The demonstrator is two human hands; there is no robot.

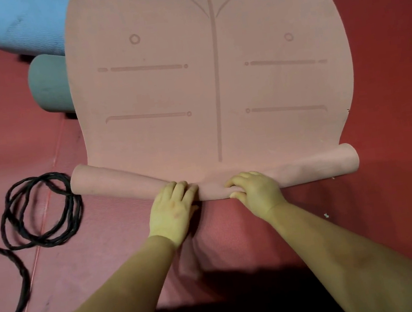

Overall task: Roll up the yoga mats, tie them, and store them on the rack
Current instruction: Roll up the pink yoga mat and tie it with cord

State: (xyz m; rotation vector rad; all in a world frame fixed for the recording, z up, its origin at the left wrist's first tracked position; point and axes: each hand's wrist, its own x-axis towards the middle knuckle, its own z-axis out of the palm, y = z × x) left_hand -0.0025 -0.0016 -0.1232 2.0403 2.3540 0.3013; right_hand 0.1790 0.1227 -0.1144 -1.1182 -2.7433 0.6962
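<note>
From the head view, a pink yoga mat (215, 76) lies flat on the red floor (382, 54), stretching away from the person, with only its near edge turned over into a thin, loose roll (213, 178) that runs across the frame. The left hand (172, 207) rests on that roll near its middle, fingers laid fairly straight over the top; the right hand (254, 191) sits just beside it, fingers curled onto the roll and the thumb tucked under its near edge. This looks like the very start of the rolling step, with nearly the whole mat left to wind. The roll seems slacker at its two ends than under the hands, so the next push should tighten it evenly while driving it forward. Black cord loops (42, 211) lie on the floor to the left, ready for tying. A blue rolled mat (22, 25) and a grey-green one (49, 85) lie at upper left. No rack is visible.
</note>
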